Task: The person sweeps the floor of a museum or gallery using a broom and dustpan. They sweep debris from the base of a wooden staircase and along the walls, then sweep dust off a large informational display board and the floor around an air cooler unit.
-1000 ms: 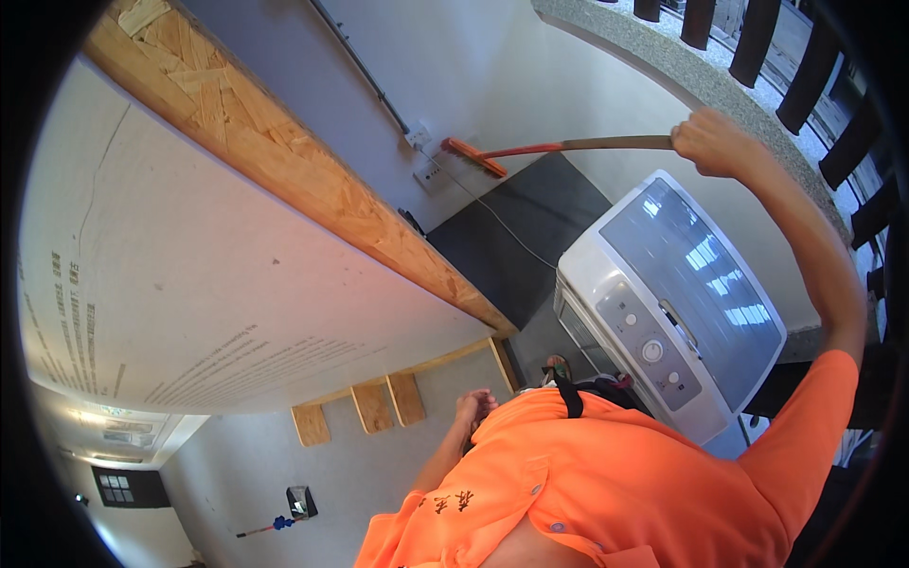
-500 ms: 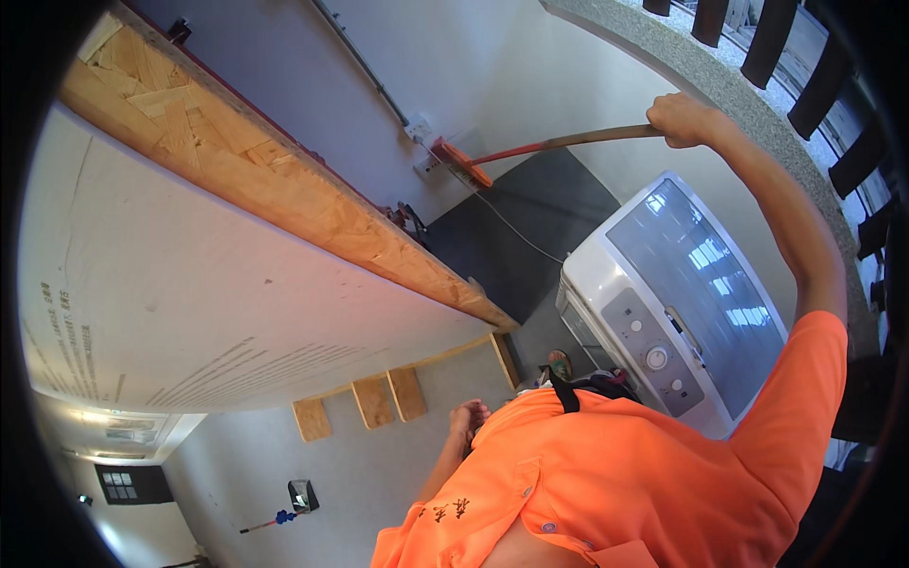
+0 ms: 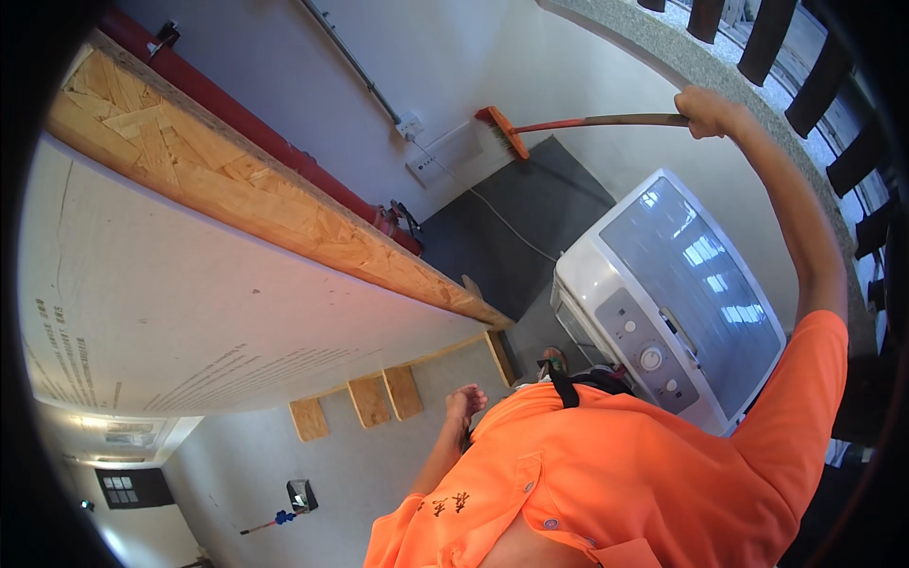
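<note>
Gripping, with the right hand (image 3: 710, 112) closed in a fist, the end of a long-handled broom (image 3: 578, 122) with a red-and-brown stick and a flat orange head. Held out above a white, box-shaped appliance (image 3: 653, 303) with rounded corners, a glossy grey top panel and a row of pale knobs. Reaching with the broom's head to a spot up and to the left of the appliance, close to the corner of the pale wall and just past a smooth dark-grey floor slab (image 3: 549, 199). Impossible to tell from this view about contact between bristles and wall or floor. Hanging loosely, with the left hand (image 3: 464, 405) half-curled and apparently free of any load, low and to the left of the appliance, near the front of a bright orange short-sleeved shirt (image 3: 615, 454).

Running from the appliance's left corner, up to a white wall socket strip (image 3: 428, 168), a thin pale cord (image 3: 492, 208). Farther left of the appliance, a thick red pipe (image 3: 284, 151) behind a large white panel (image 3: 208, 284) edged in rough tan chipboard. Well off to the appliance's lower left, a black dustpan (image 3: 301, 496) with a blue-and-red handle, lying on the grey floor. Above the appliance, a curved speckled-grey stone ledge (image 3: 653, 47) beside dark upright slats (image 3: 767, 43).
</note>
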`<action>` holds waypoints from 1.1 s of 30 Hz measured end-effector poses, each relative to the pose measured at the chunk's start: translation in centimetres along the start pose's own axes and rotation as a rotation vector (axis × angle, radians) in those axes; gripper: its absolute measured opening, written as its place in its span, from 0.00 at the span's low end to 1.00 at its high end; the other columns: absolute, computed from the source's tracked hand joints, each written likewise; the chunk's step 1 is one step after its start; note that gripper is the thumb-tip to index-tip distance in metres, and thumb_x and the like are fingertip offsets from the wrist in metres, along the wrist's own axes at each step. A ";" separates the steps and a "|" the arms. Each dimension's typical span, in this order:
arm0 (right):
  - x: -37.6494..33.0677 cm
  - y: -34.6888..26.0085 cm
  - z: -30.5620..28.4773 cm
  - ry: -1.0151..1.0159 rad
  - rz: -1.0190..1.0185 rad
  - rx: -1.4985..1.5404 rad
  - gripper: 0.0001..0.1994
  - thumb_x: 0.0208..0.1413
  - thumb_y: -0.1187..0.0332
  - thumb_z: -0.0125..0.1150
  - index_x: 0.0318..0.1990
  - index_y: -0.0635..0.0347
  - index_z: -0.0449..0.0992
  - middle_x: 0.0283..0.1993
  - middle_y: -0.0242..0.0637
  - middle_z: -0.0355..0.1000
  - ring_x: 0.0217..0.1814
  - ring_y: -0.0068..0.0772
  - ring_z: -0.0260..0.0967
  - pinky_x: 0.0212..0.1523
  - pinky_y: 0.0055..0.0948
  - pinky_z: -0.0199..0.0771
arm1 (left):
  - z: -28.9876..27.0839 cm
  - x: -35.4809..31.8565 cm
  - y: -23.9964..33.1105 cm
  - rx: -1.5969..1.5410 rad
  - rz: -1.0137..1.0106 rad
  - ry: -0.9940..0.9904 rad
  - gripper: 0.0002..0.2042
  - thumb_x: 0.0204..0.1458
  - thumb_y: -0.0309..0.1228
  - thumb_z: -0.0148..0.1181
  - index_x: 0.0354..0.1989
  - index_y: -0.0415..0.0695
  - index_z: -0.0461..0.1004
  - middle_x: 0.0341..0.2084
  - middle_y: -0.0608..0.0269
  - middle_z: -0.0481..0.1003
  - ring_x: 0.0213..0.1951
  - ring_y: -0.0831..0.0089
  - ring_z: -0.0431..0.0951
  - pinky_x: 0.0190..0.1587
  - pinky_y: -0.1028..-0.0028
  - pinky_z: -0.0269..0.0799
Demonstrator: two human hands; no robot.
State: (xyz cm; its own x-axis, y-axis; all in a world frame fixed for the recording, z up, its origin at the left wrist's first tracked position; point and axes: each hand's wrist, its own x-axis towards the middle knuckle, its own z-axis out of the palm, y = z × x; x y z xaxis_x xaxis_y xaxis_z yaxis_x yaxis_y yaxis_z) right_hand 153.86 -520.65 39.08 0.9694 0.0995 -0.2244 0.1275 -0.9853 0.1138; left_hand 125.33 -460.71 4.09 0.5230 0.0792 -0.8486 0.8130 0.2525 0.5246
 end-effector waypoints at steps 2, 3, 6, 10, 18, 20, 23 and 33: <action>0.6 0.4 0.2 0.027 -0.058 -0.048 0.06 0.36 0.83 0.51 0.26 0.73 0.71 0.25 0.50 0.71 0.16 0.43 0.71 0.13 0.33 0.72 | 0.0 0.2 -0.2 -0.003 -0.010 0.024 0.10 0.50 0.24 0.42 0.38 0.36 0.70 0.23 0.55 0.73 0.23 0.65 0.76 0.23 0.71 0.74; 0.9 0.6 0.3 0.022 -0.070 -0.056 0.06 0.36 0.83 0.51 0.26 0.73 0.72 0.25 0.51 0.71 0.16 0.44 0.71 0.13 0.33 0.71 | -0.2 0.5 -0.3 -0.010 -0.008 0.027 0.10 0.50 0.24 0.43 0.38 0.36 0.70 0.23 0.54 0.73 0.23 0.65 0.76 0.24 0.71 0.74; 1.0 -3.1 -2.5 -0.147 0.090 -0.076 0.07 0.37 0.80 0.52 0.28 0.68 0.74 0.31 0.49 0.72 0.33 0.46 0.71 0.30 0.38 0.72 | -1.0 1.2 -1.9 -0.058 -0.012 0.035 0.10 0.50 0.24 0.44 0.37 0.36 0.70 0.23 0.54 0.73 0.23 0.65 0.76 0.24 0.71 0.74; 2.5 -1.1 0.2 0.062 -0.064 -0.262 0.09 0.36 0.81 0.54 0.28 0.64 0.77 0.29 0.46 0.74 0.30 0.44 0.74 0.28 0.38 0.75 | -0.8 0.6 -1.9 -0.105 -0.024 0.041 0.10 0.51 0.25 0.44 0.38 0.36 0.70 0.23 0.54 0.74 0.23 0.65 0.76 0.24 0.71 0.74; 9.3 -2.0 3.5 -0.043 -0.046 -0.363 0.09 0.38 0.76 0.58 0.31 0.58 0.78 0.33 0.42 0.75 0.37 0.43 0.74 0.35 0.37 0.74 | -1.6 -1.9 -3.6 -0.183 -0.039 0.184 0.09 0.51 0.25 0.45 0.38 0.35 0.70 0.22 0.54 0.73 0.24 0.64 0.76 0.27 0.70 0.74; 10.5 -3.0 4.9 -0.084 -0.078 -0.432 0.08 0.40 0.74 0.58 0.31 0.55 0.79 0.33 0.41 0.75 0.38 0.42 0.74 0.36 0.36 0.74 | -2.1 -1.8 -4.7 -0.223 -0.036 0.196 0.09 0.51 0.25 0.46 0.38 0.35 0.70 0.22 0.54 0.73 0.24 0.64 0.76 0.28 0.69 0.75; 11.9 -5.4 9.0 -0.153 -0.182 -0.487 0.09 0.40 0.73 0.59 0.32 0.52 0.79 0.34 0.40 0.75 0.39 0.41 0.74 0.37 0.36 0.75 | -2.1 -1.9 -5.7 -0.234 -0.037 0.209 0.09 0.51 0.25 0.46 0.38 0.35 0.70 0.22 0.54 0.73 0.23 0.64 0.75 0.29 0.68 0.75; 10.9 -15.4 9.1 -0.294 -0.545 -0.769 0.04 0.43 0.70 0.59 0.28 0.52 0.79 0.29 0.30 0.75 0.34 0.36 0.75 0.31 0.34 0.77 | -0.7 -2.5 -4.5 -0.222 -0.085 0.186 0.10 0.51 0.26 0.44 0.39 0.35 0.69 0.24 0.54 0.73 0.26 0.65 0.75 0.31 0.69 0.75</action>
State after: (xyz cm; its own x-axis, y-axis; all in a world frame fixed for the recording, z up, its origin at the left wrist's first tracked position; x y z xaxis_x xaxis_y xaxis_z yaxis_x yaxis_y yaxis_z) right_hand 160.57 -505.67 26.06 0.6598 0.3721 -0.6528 0.7439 -0.4460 0.4977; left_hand 120.18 -461.34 3.79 0.3829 0.2189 -0.8975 0.7654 0.4689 0.4409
